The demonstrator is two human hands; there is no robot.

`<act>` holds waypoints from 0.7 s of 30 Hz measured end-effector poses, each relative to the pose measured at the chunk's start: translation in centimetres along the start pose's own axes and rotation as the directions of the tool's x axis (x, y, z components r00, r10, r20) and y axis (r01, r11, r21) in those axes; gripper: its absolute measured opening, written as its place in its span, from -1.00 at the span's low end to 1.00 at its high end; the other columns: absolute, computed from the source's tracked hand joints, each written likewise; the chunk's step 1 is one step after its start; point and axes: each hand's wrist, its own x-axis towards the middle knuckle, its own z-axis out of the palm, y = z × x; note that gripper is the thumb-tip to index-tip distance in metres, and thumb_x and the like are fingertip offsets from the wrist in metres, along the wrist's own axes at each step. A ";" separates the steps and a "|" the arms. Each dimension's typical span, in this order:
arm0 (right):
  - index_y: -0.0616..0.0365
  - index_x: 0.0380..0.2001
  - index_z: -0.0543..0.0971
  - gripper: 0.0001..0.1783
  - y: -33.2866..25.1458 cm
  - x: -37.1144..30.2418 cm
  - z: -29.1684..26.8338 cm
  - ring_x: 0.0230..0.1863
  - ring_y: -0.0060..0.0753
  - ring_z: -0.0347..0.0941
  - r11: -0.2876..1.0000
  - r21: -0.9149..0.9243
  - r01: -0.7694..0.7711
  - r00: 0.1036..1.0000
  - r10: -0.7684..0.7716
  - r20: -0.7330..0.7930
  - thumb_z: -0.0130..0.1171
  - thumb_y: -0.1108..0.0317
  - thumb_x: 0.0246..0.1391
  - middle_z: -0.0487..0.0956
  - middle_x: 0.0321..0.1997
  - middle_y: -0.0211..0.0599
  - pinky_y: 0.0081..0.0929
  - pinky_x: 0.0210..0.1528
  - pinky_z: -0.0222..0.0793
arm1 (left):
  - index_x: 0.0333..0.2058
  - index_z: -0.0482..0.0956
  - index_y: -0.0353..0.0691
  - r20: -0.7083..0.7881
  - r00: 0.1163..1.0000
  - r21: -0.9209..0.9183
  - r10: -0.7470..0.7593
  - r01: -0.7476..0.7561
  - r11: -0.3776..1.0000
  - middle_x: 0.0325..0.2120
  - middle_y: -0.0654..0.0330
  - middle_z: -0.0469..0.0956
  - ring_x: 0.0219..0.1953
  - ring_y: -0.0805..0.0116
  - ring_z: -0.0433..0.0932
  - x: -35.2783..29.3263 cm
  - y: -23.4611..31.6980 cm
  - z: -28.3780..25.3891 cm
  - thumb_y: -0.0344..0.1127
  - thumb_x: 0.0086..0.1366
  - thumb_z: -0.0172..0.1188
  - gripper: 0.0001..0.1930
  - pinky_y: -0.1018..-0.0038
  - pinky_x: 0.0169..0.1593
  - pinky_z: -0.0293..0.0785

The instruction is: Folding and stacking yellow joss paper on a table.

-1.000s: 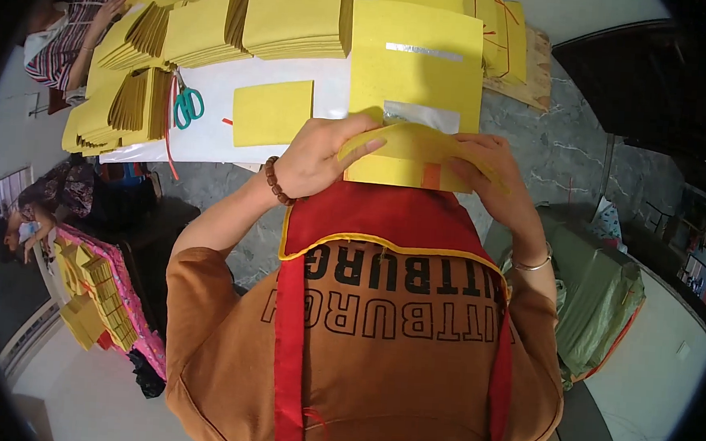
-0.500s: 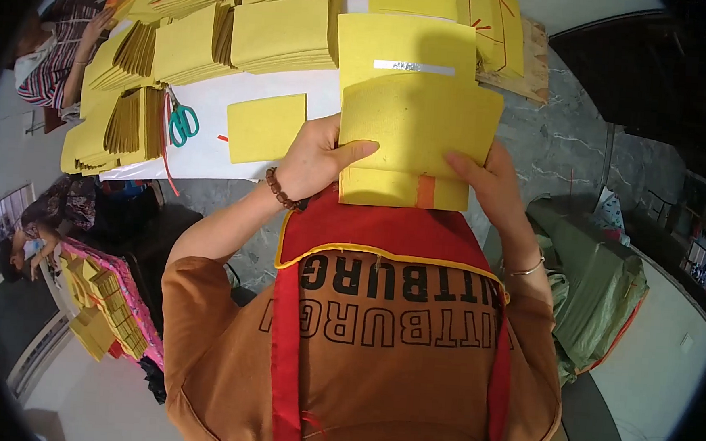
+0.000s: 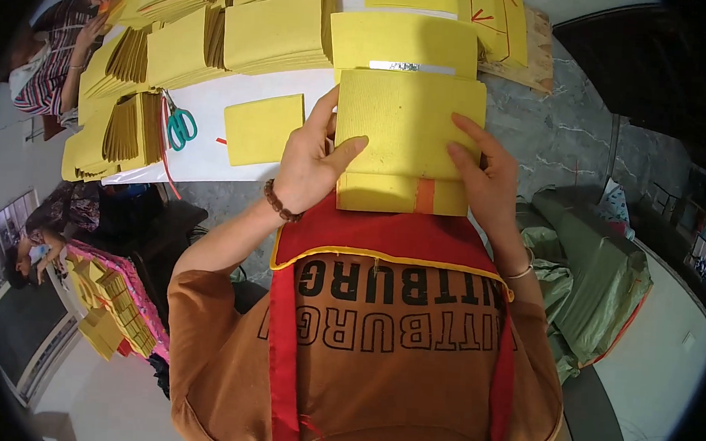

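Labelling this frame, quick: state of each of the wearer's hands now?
Left hand: holding the yellow paper by its left edge.
Right hand: touching its right side; can't tell if gripping.

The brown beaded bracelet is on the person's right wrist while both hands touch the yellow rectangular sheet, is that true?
Not quite: the head view shows the brown beaded bracelet on the wrist of the left hand, not the right hand. Both hands do touch the yellow rectangular sheet.
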 end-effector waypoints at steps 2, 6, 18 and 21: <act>0.24 -0.05 0.50 -0.66 -0.1 0.3 0.1 -0.08 -0.49 0.45 0.996 -0.089 0.019 1.000 -0.019 -0.003 0.12 0.48 0.05 0.56 -0.11 -0.18 -0.59 -0.04 0.31 | 0.24 0.00 -0.27 -0.026 1.000 -0.010 0.013 -0.013 1.000 -0.25 0.02 0.57 -0.19 0.45 0.53 0.1 -0.4 0.0 -0.57 0.19 0.12 -0.32 0.55 -0.14 0.42; 0.25 -0.05 0.51 -0.66 0.2 0.6 0.3 -0.11 -0.48 0.46 0.998 -0.060 0.012 0.999 -0.013 -0.030 0.12 0.49 0.05 0.56 -0.12 -0.17 -0.59 -0.06 0.33 | 0.27 -0.10 -0.19 -0.029 0.999 -0.129 -0.020 0.016 0.991 -0.30 0.05 0.58 -0.24 0.47 0.53 0.7 -0.7 0.0 -0.56 0.19 0.11 -0.25 0.56 -0.18 0.41; 0.22 -0.08 0.53 -0.66 0.9 1.0 0.3 -0.12 -0.35 0.52 0.988 -0.155 0.008 0.998 -0.018 -0.062 0.13 0.44 0.02 0.58 -0.12 -0.08 -0.52 -0.08 0.37 | 0.24 0.03 -0.16 -0.053 0.997 -0.024 -0.052 0.051 0.998 -0.54 0.28 0.40 -0.52 0.48 0.32 0.5 -0.7 -0.4 -0.49 0.16 0.19 -0.28 0.56 -0.36 0.30; 0.19 -0.10 0.54 -0.67 1.1 1.0 0.5 -0.14 -0.28 0.53 0.986 -0.164 -0.012 0.994 -0.006 -0.106 0.14 0.43 0.00 0.58 -0.15 -0.07 -0.49 -0.09 0.37 | 0.14 0.27 -0.18 -0.155 0.920 0.506 0.361 -0.240 0.828 -0.30 0.13 0.45 -0.31 0.30 0.41 0.2 0.1 -0.2 -0.44 0.09 0.24 -0.40 0.46 -0.25 0.32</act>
